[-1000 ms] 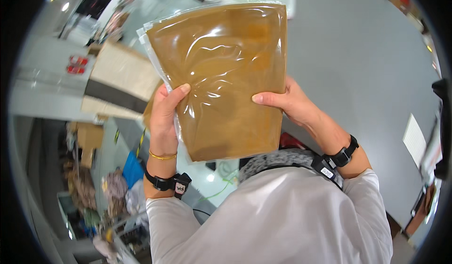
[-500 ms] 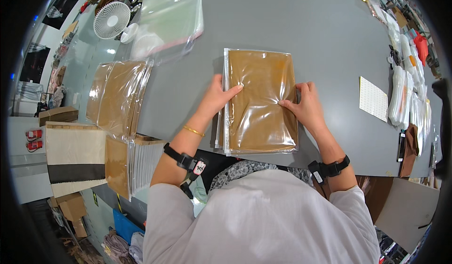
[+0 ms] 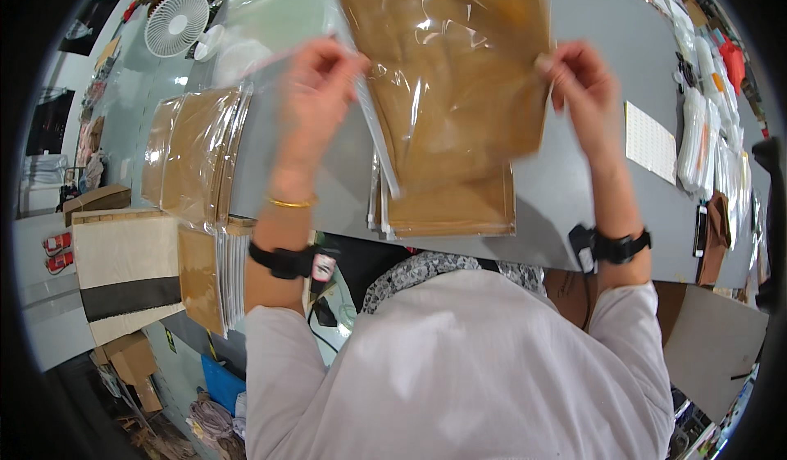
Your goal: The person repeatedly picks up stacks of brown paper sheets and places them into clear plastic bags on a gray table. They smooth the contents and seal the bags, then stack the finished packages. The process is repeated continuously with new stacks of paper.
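You hold the brown packet in clear plastic (image 3: 447, 75) above the stack of packets (image 3: 449, 207) on the grey worktop (image 3: 590, 206). Your left hand (image 3: 324, 79) fingers pinch its left edge, your right hand (image 3: 578, 75) fingers its right. Keep both edges level, and lower it squarely onto the stack.

The person wears a pale pink-white long-sleeved shirt (image 3: 459, 362) with sleeves pushed up. Each wrist carries a black strap-mounted wristband device (image 3: 287, 259), (image 3: 619, 245). A thin gold bangle (image 3: 288, 203) encircles the left forearm, centre-left of frame.
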`<state>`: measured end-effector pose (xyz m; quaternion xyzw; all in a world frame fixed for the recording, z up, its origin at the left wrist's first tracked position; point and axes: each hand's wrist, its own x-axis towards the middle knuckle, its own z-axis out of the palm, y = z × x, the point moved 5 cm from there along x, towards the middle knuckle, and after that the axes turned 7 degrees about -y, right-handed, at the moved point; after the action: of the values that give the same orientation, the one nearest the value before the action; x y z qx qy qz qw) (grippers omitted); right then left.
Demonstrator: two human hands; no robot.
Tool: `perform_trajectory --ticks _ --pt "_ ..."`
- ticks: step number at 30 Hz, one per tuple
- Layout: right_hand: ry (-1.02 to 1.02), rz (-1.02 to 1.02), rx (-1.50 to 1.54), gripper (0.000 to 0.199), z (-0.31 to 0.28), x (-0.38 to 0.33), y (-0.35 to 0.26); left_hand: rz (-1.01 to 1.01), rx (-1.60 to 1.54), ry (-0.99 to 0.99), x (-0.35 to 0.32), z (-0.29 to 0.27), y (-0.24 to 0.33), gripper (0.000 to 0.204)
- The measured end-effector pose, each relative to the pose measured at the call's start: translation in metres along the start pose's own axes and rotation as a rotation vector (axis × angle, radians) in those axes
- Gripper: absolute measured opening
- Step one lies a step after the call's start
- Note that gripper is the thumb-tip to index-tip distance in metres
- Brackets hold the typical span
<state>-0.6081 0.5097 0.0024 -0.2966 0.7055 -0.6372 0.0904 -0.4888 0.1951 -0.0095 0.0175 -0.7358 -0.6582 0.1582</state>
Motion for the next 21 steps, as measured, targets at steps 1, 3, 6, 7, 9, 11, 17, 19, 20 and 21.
perform_trajectory --ticks 1,3,6,7,9,11,17,19,20,21 --pt "-0.024 -0.130 0.081 0.014 -0.012 0.005 -0.016 0.165 -0.032 -0.017 0.004 -0.009 0.028 0.012" --pt "-0.018 -0.276 0.012 0.008 -0.024 0.003 -0.025 0.384 0.060 -0.071 0.001 -0.017 0.062 0.012" --pt "-0.217 -0.229 -0.144 0.015 -0.009 -0.014 0.006 0.474 0.534 -0.338 -0.013 -0.006 0.054 0.011" --pt "-0.250 -0.222 -0.191 0.016 0.000 -0.021 0.023 0.451 0.653 -0.348 -0.024 0.000 0.035 0.011" --pt "-0.275 -0.330 -0.476 0.013 0.017 -0.037 0.047 0.324 0.682 -0.394 -0.049 0.010 -0.011 0.009" --pt "-0.256 -0.315 -0.629 0.012 0.030 -0.057 0.067 0.223 0.707 -0.430 -0.072 0.016 -0.051 0.012" --pt "0.013 0.476 -0.245 0.049 0.024 -0.087 0.108 -0.329 0.380 -0.092 -0.107 0.015 -0.095 0.050" --pt "-0.107 0.634 -0.151 0.056 0.035 -0.082 0.109 -0.461 0.265 -0.051 -0.108 0.029 -0.097 0.060" --pt "-0.164 0.673 -0.185 0.060 0.041 -0.076 0.107 -0.400 0.174 -0.103 -0.104 0.040 -0.094 0.070" --pt "-0.189 0.712 -0.121 0.059 0.049 -0.072 0.104 -0.425 0.072 -0.081 -0.103 0.046 -0.094 0.070"
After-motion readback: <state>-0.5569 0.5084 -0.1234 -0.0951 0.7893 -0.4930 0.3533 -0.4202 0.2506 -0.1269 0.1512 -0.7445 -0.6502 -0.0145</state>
